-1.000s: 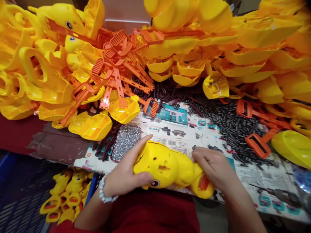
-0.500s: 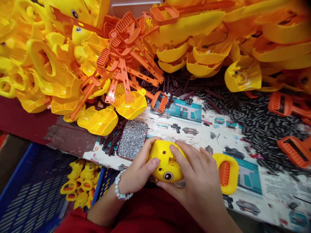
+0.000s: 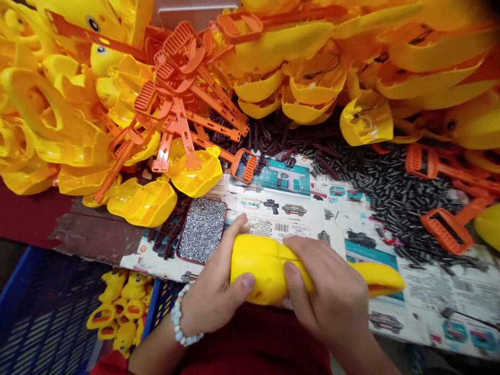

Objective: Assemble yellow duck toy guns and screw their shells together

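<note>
Between both my hands is a yellow plastic duck-like toy (image 3: 260, 268), held over the front edge of the worktable. My left hand (image 3: 214, 286) grips its rounded body, thumb on the near side, with a beaded bracelet at the wrist. My right hand (image 3: 328, 286) wraps around its other end, with the thumb and fingers near the seam. A yellow loop handle (image 3: 380, 278) sticks out to the right beyond my right hand. The toy's eye does not show now. Just beyond my left hand lies a tray of small silver screws (image 3: 202, 229).
Orange ridged-handle parts (image 3: 183, 94) are heaped behind, with yellow shell halves (image 3: 144, 200) around them. Stacked yellow shells (image 3: 312, 88) stand at the back right. Small black cylindrical pieces (image 3: 406, 192) spread over the right side. A blue crate (image 3: 31, 307) with finished-looking yellow toys (image 3: 125, 302) is lower left.
The toy has been turned over between my hands, so the face with the eye and holes is out of sight and the handle is seen edge-on. The view has shifted slightly right.
</note>
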Demonstrator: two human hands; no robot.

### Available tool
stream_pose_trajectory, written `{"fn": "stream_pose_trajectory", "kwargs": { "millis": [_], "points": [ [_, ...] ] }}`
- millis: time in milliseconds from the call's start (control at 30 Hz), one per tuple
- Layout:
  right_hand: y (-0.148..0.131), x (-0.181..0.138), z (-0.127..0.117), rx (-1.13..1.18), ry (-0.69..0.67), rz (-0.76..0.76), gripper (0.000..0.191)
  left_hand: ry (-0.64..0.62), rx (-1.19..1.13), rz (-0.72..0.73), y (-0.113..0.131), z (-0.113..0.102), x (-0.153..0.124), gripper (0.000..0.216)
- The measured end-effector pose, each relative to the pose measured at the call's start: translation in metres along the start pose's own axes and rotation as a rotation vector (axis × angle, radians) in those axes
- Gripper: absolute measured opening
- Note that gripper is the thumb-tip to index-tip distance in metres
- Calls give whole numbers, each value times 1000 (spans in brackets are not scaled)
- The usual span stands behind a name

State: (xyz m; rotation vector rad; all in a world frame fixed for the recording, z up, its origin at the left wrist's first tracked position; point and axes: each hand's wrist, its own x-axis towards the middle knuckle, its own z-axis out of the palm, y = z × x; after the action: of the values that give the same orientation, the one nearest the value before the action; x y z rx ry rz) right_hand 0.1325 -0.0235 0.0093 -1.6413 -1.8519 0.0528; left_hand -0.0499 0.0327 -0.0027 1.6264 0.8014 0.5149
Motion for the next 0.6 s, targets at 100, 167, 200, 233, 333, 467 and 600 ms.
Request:
{"fn": "stream_pose_trajectory", "kwargs": {
  "millis": [100, 167, 200, 233, 333, 467, 600],
  "points": [
    [-7, -3, 1, 34, 40, -59, 22, 165, 8, 82, -1, 10, -2, 66],
    [-9, -5, 0, 41, 35, -40, 21, 206, 24, 217, -4, 14, -3, 58],
    [-9, -6, 0, 27, 31, -29, 21, 211, 27, 257, -6, 16, -4, 59],
    [-10, -7, -1, 10, 28, -29, 21, 212, 27, 271, -7, 17, -4, 64],
    [-12, -10, -1, -10, 45, -36, 22, 193, 8, 198, -7, 16, -4, 88],
    [-12, -12, -2, 9, 32, -12, 27, 151, -68, 93, -5, 13, -4, 109],
    [-9, -11, -4, 47, -16, -21, 28, 131, -91, 52, -6, 11, -5, 116]
  ]
}}
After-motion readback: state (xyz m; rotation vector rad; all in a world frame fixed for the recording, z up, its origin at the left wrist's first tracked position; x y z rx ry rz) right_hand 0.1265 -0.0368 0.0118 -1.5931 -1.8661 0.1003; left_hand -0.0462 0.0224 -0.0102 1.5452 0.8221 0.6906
